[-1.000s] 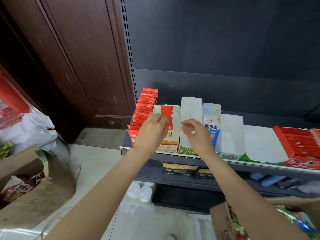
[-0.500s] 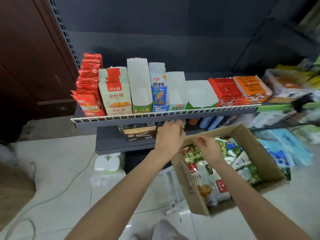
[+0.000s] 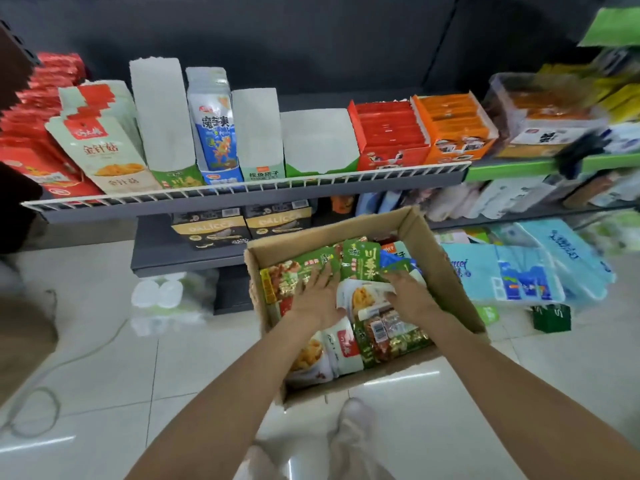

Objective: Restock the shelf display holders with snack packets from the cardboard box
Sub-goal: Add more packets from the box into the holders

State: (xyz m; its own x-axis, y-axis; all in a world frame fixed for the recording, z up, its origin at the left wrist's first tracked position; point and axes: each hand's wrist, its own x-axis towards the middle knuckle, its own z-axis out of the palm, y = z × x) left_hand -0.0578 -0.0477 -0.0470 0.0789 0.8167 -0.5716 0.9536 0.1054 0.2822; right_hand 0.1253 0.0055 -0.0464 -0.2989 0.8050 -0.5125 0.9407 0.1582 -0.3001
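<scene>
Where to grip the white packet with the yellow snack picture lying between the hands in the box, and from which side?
Probably its upper edge, from above. The white packet lies flat among other packets in the cardboard box, with the left hand and right hand covering its sides, so pinch the exposed edge and lift straight up.

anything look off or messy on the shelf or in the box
Nothing looks spilled or torn. The snack packets lie jumbled at all angles in the cardboard box, where both hands are sorting. On the shelf, three white display holders look empty, and the pale packets lean left.
</scene>
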